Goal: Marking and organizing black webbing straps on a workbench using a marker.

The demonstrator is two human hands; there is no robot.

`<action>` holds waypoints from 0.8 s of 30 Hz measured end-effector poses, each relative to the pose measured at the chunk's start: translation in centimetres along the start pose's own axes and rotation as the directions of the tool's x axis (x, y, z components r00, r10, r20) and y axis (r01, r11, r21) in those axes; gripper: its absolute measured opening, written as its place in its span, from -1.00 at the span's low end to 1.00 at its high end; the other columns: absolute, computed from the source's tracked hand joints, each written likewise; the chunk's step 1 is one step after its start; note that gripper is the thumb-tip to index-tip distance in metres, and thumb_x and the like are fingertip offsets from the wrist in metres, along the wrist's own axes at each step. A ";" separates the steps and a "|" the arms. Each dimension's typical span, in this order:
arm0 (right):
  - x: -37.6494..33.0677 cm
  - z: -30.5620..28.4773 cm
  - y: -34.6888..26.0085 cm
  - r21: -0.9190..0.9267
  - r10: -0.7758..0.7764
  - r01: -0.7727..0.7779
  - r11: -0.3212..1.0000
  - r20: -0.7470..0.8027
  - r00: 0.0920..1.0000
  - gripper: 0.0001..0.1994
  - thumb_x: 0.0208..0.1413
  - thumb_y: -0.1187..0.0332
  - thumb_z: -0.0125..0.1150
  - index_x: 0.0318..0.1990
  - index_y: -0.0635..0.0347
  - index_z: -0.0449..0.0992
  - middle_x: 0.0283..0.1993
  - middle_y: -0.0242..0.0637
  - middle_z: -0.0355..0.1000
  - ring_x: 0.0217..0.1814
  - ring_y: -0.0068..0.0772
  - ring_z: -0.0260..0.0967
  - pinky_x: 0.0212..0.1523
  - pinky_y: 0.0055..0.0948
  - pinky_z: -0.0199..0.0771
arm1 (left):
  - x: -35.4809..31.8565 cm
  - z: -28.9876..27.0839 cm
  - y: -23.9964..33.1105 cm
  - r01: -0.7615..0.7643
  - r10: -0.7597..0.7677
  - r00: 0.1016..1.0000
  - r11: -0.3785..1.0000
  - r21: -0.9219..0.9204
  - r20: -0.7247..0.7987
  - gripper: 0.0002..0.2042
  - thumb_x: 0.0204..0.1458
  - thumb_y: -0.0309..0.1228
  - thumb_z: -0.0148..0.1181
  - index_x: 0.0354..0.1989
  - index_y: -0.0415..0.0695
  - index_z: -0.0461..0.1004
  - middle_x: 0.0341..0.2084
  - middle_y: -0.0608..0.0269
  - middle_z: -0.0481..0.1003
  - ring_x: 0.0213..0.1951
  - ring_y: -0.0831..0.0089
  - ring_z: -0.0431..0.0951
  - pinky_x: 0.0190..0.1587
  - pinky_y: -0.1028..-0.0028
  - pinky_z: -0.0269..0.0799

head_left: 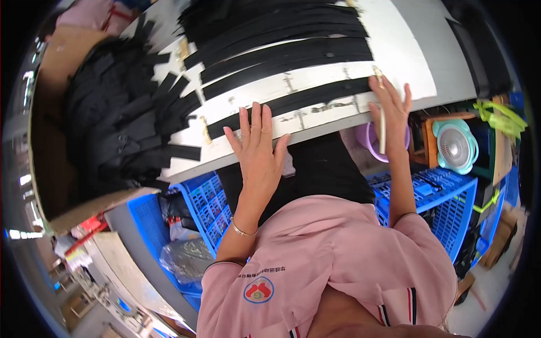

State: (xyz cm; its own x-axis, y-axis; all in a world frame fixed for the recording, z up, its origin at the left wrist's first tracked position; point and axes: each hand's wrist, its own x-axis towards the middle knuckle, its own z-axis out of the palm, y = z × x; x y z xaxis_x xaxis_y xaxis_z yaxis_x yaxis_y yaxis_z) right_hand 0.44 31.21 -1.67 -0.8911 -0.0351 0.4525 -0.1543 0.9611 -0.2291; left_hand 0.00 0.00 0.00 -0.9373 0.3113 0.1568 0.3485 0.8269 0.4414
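A long black fabric strip (304, 101) lies across the white board (403, 67) near its front edge. My left hand (258, 138) rests on the strip's left part and the board's edge, open, fingers spread and nothing in it. At the strip's right end is my right hand (393, 110), its fingertips touching the strip and board. A slim cream stick (382, 135) is tucked in that hand, pointing down past the palm; its upper part is hidden by the fingers. Farther back, several more black strips (276, 53) lie in rows.
A cardboard box (38, 152) at the left overflows with black strips (115, 124), some reaching onto the board. Blue plastic crates (205, 205) stand below the table on both sides. At the right are a purple bucket (369, 138) and a teal fan (454, 146).
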 end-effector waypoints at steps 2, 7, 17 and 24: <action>-0.5 0.0 1.1 0.021 0.027 -0.027 0.999 -0.011 1.000 -0.50 0.13 0.49 0.34 0.26 0.06 0.48 0.32 -0.46 0.49 0.46 -0.34 0.32 0.60 0.03 -0.16 | -0.9 -0.5 0.5 0.065 -0.061 0.997 0.996 0.066 -0.054 -0.33 0.25 -0.18 0.24 0.49 -0.16 0.20 0.51 -0.02 0.12 0.56 -0.02 -0.05 0.46 -0.33 -0.49; -0.5 -0.1 2.5 0.013 -0.029 0.030 0.999 -0.047 0.998 -0.63 0.31 0.36 0.19 0.25 0.11 0.52 0.30 -0.35 0.51 0.45 -0.29 0.34 0.57 -0.08 -0.02 | -2.0 -1.4 -1.4 0.171 -0.158 0.982 0.975 0.144 -0.102 -0.36 0.26 -0.18 0.24 0.47 -0.14 0.25 0.49 0.01 0.17 0.55 0.00 0.00 0.47 -0.28 -0.46; 2.2 -1.5 -3.9 0.268 0.163 -0.136 0.954 -0.082 0.983 -0.69 0.40 0.36 0.07 0.21 0.13 0.55 0.23 -0.22 0.54 0.37 -0.13 0.40 0.47 -0.14 0.22 | -2.0 -0.7 -2.3 0.176 -0.159 0.967 0.982 0.070 -0.201 -0.42 0.24 -0.17 0.26 0.44 0.03 0.35 0.46 0.16 0.25 0.54 0.06 0.06 0.50 -0.15 -0.42; 6.6 2.1 -14.5 0.860 0.068 -0.285 0.423 0.283 0.957 -0.76 0.39 0.35 0.13 0.04 0.24 0.66 -0.19 -0.27 0.63 -0.21 -0.59 0.48 -0.15 -0.56 0.47 | -1.8 -0.4 -2.5 0.154 -0.124 0.959 0.983 0.098 -0.255 -0.42 0.20 -0.11 0.29 0.36 -0.06 0.43 0.39 0.12 0.34 0.50 0.03 0.12 0.47 -0.23 -0.33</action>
State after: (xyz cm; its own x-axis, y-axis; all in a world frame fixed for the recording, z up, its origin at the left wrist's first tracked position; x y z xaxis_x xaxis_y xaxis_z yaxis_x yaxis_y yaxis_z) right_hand -4.09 16.49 2.78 -0.9838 -0.0459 0.1733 -0.1788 0.1813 -0.9670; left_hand 0.82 -2.88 -1.01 -0.9442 0.0765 0.3205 0.1995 0.9068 0.3713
